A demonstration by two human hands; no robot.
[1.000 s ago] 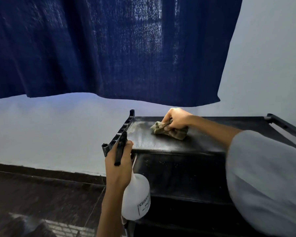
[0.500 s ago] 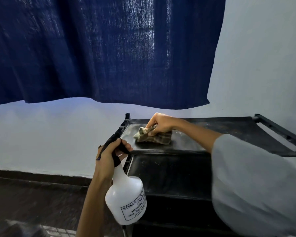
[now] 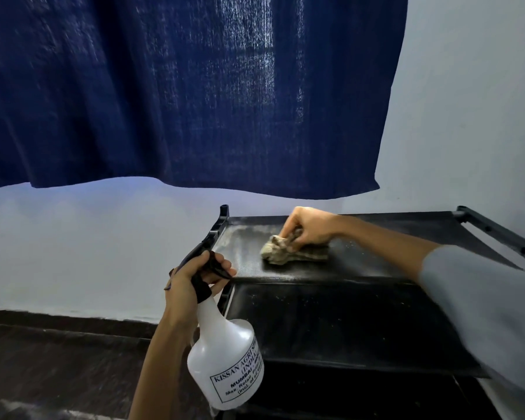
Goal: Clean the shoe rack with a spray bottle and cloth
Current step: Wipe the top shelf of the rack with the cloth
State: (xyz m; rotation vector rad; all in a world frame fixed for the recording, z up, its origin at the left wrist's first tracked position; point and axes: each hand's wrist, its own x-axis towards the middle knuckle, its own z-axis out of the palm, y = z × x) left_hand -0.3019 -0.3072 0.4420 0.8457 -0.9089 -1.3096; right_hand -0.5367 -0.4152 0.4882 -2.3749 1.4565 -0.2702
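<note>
A black shoe rack point(image 3: 376, 316) with flat fabric shelves stands against the white wall. Its top shelf looks wet and streaked at the left end. My right hand point(image 3: 308, 227) grips a crumpled beige-brown cloth point(image 3: 288, 253) and presses it on the top shelf, left of the middle. My left hand point(image 3: 191, 277) holds a white spray bottle point(image 3: 225, 359) by its black trigger head, in front of the rack's left corner. The bottle hangs tilted, its printed label facing me.
A dark blue curtain point(image 3: 179, 92) hangs above the rack, its hem just over the top shelf. The rack's black side rails point(image 3: 497, 234) stick up at both ends. Dark floor point(image 3: 58, 368) lies to the left below a dark skirting.
My right hand has slid the cloth about on the left part of the top shelf. My left hand has tilted the bottle and shifted it slightly, showing more of its label.
</note>
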